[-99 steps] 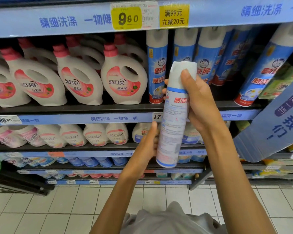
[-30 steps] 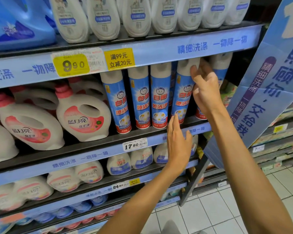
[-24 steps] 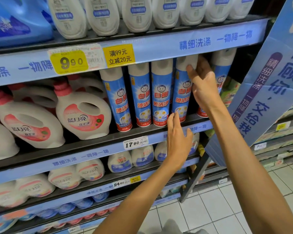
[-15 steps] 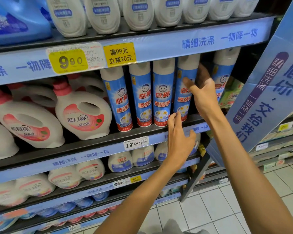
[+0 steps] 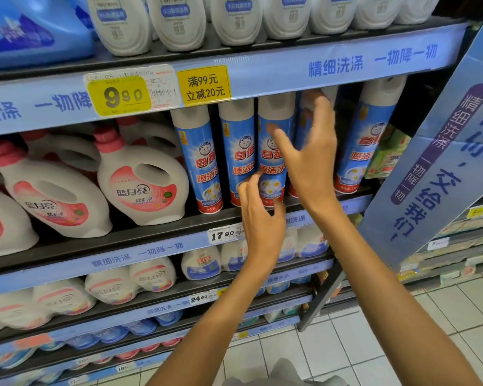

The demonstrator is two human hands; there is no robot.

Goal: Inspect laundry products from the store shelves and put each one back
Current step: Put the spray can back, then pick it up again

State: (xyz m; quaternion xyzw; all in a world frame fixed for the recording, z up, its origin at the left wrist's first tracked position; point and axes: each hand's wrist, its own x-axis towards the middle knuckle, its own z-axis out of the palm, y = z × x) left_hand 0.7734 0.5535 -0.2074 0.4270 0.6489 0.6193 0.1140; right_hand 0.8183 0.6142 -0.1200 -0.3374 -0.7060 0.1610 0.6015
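A row of tall blue-and-white spray cans (image 5: pixel 236 151) with white caps stands upright on the middle shelf (image 5: pixel 151 235). My right hand (image 5: pixel 310 162) hovers in front of the row with its fingers spread and holds nothing. It hides most of one spray can (image 5: pixel 304 118); whether the fingertips touch that can I cannot tell. Another spray can (image 5: pixel 365 140) stands free to the right. My left hand (image 5: pixel 262 218) is lower, by the cans' bases at the shelf edge, fingers loosely curled and empty.
White detergent jugs (image 5: pixel 142 185) with pink caps fill the shelf to the left. White bottles (image 5: pixel 179 20) line the shelf above. A slanted blue cardboard sign (image 5: pixel 444 162) juts out at the right. Lower shelves hold refill pouches (image 5: pixel 201 263); tiled floor below.
The spray can I held in both hands is back on the shelf. Over the last second my right hand has drawn away from the cans' tops, leftward and down; my left hand's fingers have curled slightly.
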